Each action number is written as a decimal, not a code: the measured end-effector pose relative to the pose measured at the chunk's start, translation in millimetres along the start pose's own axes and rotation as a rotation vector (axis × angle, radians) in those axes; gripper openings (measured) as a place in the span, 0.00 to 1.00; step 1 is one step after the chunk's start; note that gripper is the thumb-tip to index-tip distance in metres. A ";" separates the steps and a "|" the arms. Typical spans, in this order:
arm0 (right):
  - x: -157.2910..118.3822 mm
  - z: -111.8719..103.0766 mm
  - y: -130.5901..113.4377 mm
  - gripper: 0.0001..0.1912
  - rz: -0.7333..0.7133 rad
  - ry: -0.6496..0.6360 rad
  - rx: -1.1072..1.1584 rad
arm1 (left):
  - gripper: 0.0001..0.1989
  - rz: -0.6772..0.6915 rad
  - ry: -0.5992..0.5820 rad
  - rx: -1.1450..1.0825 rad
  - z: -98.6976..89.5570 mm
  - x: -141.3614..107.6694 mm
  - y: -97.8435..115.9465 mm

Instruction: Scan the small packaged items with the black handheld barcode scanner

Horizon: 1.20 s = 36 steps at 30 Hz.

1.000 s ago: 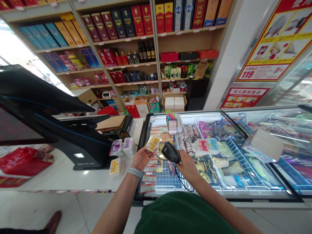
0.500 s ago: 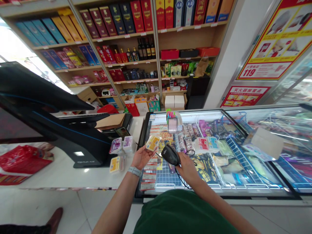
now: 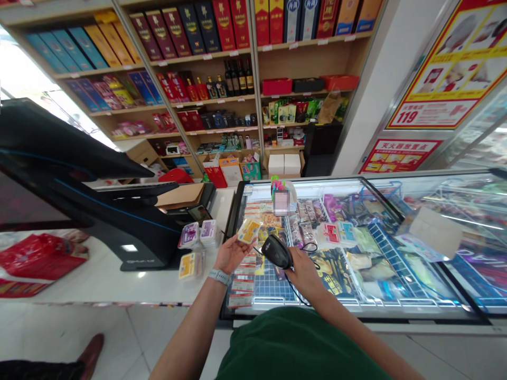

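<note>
My left hand (image 3: 230, 255) is closed on the edge of a small yellow-labelled plastic box (image 3: 249, 231), held up over the left end of the glass-topped freezer. My right hand (image 3: 304, 272) wraps round the handle of a black barcode scanner (image 3: 277, 252), whose head points left toward the box, with a small gap between them. A dark cable (image 3: 295, 293) hangs from the scanner. On the white counter to the left stand similar boxes: purple-labelled ones (image 3: 189, 235) and a yellow-labelled one (image 3: 187, 266). Red- and blue-labelled boxes (image 3: 336, 233) lie on the freezer glass.
A black checkout terminal (image 3: 142, 248) and a red bag (image 3: 39, 264) stand on the counter (image 3: 119, 290). The freezer (image 3: 356, 316) stretches right, with an open carton (image 3: 431, 235) on it. Shelves of boxed goods (image 3: 206, 58) stand behind. A person's shoe (image 3: 92, 353) shows at lower left.
The view has shifted very slightly. Both hands, the box and the scanner keep practically the same positions.
</note>
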State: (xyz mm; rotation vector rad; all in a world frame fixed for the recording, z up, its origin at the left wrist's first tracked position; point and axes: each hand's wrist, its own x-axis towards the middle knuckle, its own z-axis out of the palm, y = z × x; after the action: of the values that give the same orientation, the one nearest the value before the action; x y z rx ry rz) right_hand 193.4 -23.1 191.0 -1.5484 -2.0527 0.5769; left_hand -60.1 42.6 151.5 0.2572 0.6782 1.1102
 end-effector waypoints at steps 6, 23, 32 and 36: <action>0.0 1.0 1.2 0.19 -0.003 -0.003 0.005 | 0.22 0.001 -0.003 0.002 -1.8 0.8 -0.6; -0.7 4.2 6.5 0.20 -0.011 0.003 0.007 | 0.21 -0.001 0.006 -0.005 -2.3 1.7 -0.5; -1.8 3.1 5.1 0.18 -0.004 0.001 0.041 | 0.21 0.008 0.020 -0.004 1.6 -0.5 0.0; -1.8 4.5 6.8 0.18 0.005 -0.009 0.050 | 0.22 0.008 0.022 0.002 2.4 -0.1 0.3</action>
State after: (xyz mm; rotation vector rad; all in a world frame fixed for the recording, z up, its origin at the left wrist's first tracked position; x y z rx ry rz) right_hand 196.1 -23.2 183.2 -1.5253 -2.0257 0.6331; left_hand -58.9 43.0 153.5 0.2502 0.6987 1.1214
